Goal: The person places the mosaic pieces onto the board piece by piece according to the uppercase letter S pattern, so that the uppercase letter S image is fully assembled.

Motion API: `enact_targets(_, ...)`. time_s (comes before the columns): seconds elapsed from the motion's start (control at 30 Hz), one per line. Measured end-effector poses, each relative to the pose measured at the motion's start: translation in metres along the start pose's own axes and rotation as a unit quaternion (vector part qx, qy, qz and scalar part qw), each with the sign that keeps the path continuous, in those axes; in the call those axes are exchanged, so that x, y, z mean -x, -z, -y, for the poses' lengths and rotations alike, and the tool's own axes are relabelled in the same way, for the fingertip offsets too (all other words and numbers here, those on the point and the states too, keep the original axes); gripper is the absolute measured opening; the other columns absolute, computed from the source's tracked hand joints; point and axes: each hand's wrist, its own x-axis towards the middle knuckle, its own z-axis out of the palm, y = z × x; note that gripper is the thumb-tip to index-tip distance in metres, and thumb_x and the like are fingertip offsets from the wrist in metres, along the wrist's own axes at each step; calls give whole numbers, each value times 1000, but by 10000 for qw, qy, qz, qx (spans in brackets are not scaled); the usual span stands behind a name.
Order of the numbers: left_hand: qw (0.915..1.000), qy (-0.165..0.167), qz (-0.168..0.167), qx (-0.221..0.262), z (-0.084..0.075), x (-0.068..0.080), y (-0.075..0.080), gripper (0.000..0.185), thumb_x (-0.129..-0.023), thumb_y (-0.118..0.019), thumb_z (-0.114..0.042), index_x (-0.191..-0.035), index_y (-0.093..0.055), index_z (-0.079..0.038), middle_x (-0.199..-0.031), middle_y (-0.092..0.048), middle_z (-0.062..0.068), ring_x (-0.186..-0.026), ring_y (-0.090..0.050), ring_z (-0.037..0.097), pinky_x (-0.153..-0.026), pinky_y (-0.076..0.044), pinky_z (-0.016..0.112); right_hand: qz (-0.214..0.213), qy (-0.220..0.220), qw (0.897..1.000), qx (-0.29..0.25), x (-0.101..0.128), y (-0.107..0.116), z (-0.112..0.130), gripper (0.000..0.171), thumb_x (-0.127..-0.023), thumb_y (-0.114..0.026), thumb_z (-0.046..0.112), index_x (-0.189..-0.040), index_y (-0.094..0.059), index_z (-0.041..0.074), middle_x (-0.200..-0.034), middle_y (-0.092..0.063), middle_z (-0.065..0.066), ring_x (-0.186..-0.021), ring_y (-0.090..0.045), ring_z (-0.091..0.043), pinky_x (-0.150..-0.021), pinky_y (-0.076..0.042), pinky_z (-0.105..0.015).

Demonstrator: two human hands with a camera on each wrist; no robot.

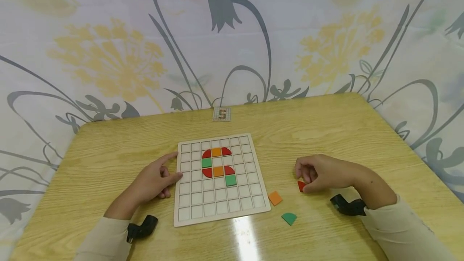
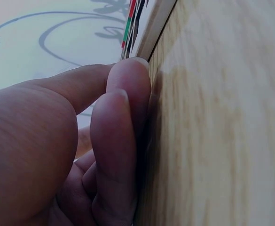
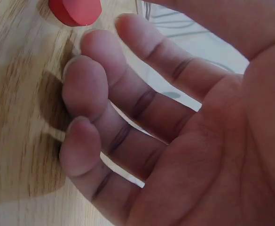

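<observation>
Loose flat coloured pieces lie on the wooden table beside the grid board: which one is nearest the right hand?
The red piece, right by the right hand; the orange square and green quarter-circle lie farther off.

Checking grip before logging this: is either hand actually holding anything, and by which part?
Nothing is held. The right hand curls loosely beside the red piece; the left hand rests fingertips against the board edge.

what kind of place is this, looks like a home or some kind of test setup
Probably a small screened-off tabletop booth rather than a lived-in room: a wooden table closed in on three sides by a flower-print curtain, with only a gridded puzzle board, a few coloured tiles and a small pattern card on it.
</observation>
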Motion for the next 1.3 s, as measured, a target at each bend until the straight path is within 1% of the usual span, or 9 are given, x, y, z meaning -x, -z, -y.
enact_targets(0.1, 10000, -3, -8, -20, 0, 0, 0, 70, -84, -66, -38, -143, -28, -31, -72, -55, 10, -48, -58, 22, -46, -52, 34, 122, -7, 9999, -38, 1, 1, 2, 23, -80, -72, 18, -97, -57, 16, -76, -54, -2, -65, -49, -7, -57, -47, -21)
enact_targets(0.2, 10000, 4, -20, -33, -1, 1, 0, 70, -84, -66, -38, -143, -29, -31, -72, -55, 10, -48, -58, 22, -46, -52, 34, 152, 10, 9999, 0, 1, 0, 3, 21, -80, -71, 15, -96, -58, 16, -76, -54, -2, -65, -48, -6, -57, -47, -21)
enact_targets(0.33, 10000, 9, -13, -35, -2, 1, -1, 70, -84, -66, -37, -143, -29, -31, -71, -55, 10, -48, -58, 22, -46, -52, 34, 75, 88, 9999, 79, 0, -3, 2, 19, -79, -70, 11, -93, -58, 16, -73, -53, 2, -63, -48, -5, -56, -46, -21)
enact_targets(0.47, 10000, -11, -28, -61, -3, 1, 0, 70, -84, -66, -38, -143, -28, -31, -71, -55, 10, -48, -58, 22, -46, -51, 34, -17, 77, 9997, 210, -1, -4, 1, 19, -79, -70, 11, -92, -58, 18, -72, -53, 4, -62, -48, -4, -56, -46, -20)
enact_targets(0.7, 10000, -5, -19, -44, -3, 1, 1, 71, -84, -66, -38, -143, -28, -30, -71, -55, 10, -47, -58, 22, -45, -51, 34, -78, 7, 9997, 228, -4, -6, 1, 19, -80, -68, 10, -93, -59, 19, -73, -54, 4, -61, -48, -4, -56, -46, -20)
enact_targets(1.07, 10000, -17, -42, -38, -3, 2, -1, 71, -83, -66, -38, -143, -29, -30, -70, -55, 9, -47, -58, 21, -45, -51, 33, -334, 26, 9991, 247, -9, -12, 3, 18, -82, -67, 9, -93, -55, 18, -76, -54, 3, -63, -47, -6, -56, -46, -21)
enact_targets(1.3, 10000, 2, -40, -63, -3, 2, -1, 70, -84, -66, -38, -143, -29, -31, -71, -55, 9, -47, -58, 21, -45, -51, 32, -530, 18, 9975, 475, -12, -15, 6, 18, -84, -66, 11, -94, -53, 18, -76, -53, 4, -63, -47, -5, -56, -45, -20)
